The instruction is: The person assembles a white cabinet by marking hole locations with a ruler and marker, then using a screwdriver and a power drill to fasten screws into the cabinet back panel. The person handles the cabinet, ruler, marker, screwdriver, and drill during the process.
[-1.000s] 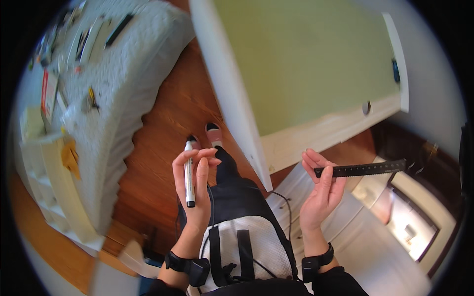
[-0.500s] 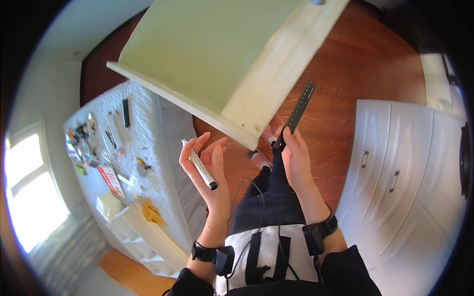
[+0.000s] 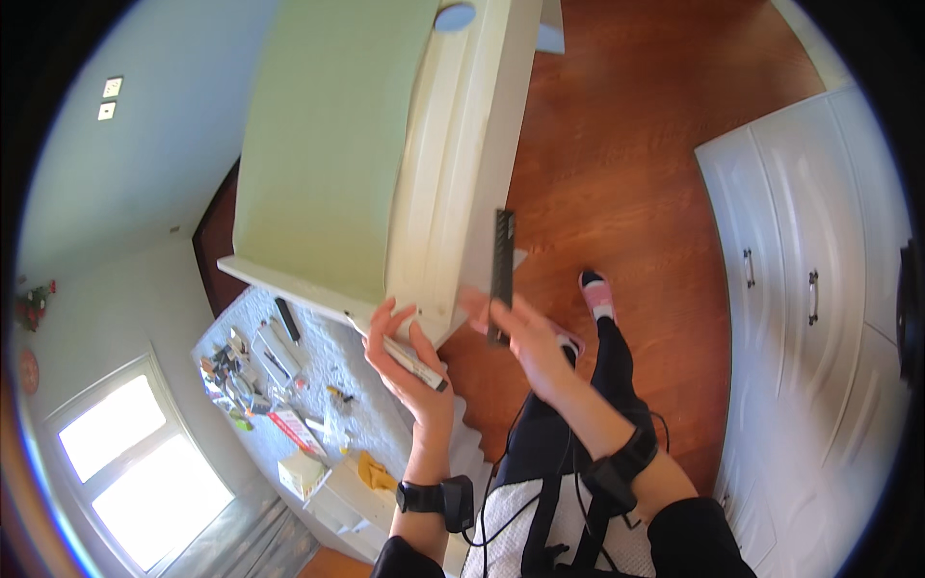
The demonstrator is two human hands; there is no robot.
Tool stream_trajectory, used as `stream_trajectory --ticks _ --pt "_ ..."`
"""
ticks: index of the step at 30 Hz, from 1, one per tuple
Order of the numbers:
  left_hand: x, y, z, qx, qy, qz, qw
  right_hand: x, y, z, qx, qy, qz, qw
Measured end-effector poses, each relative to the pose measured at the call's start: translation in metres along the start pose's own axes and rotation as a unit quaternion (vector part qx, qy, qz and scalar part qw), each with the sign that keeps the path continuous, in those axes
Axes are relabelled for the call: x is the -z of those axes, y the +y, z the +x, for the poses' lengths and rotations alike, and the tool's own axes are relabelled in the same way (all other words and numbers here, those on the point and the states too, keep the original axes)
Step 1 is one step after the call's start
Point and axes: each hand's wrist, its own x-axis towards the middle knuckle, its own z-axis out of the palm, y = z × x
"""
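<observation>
Reddish wood floor point(image 3: 617, 144) runs under you, daylight in the room. Nearest: your lap, with a white textured bag point(image 3: 506, 520) and black straps on it, dark cables around. Black bands on both your wrists.

Your left grip point(image 3: 416, 390) is loosely closed, fingers bent around a white marker point(image 3: 412, 362) — it slants across the palm, black end down and right. Your right grip point(image 3: 533, 349) pinches the near end of a black ruler point(image 3: 502, 265) between thumb and fingers; ruler stands lengthwise, pointing away from you. Right fingers are blurred.

Both hands are at the near corner of a big white-framed piece point(image 3: 448, 154) with a pale green panel point(image 3: 328, 144); can't tell whether either touches it. Bluish round disc point(image 3: 455, 17) at its upper part.

Farther left: bed point(image 3: 328, 332) with assorted small items, yellow cloth point(image 3: 376, 472) and white shelf unit point(image 3: 339, 496) by its near end. Right: white wardrobe point(image 3: 790, 212). Far left — bright window point(image 3: 154, 472).
</observation>
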Motion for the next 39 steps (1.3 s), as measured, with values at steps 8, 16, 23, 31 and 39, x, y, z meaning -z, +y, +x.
stream_trajectory --ticks 8,16,23,31,39 --pt "0.037 0.027 0.022 -0.085 -0.015 0.114 0.990 -0.002 -0.034 -0.061 -0.023 -0.003 0.040 0.999" --pt "0.156 0.035 0.044 -0.030 -0.066 0.034 0.997 -0.073 -0.045 -0.135 -0.078 0.125 -0.087 0.985" --pt "0.306 -0.102 0.108 0.032 0.149 0.047 0.987 -0.142 -0.005 -0.141 -0.149 0.123 -0.071 0.978" --pt "0.428 -0.329 0.212 0.011 0.159 0.012 0.987 -0.288 0.139 -0.113 0.012 0.185 -0.238 0.953" --pt "0.444 -0.326 0.131 0.079 -0.067 -0.371 0.923 -0.438 0.212 -0.047 -0.007 0.051 -0.428 0.902"
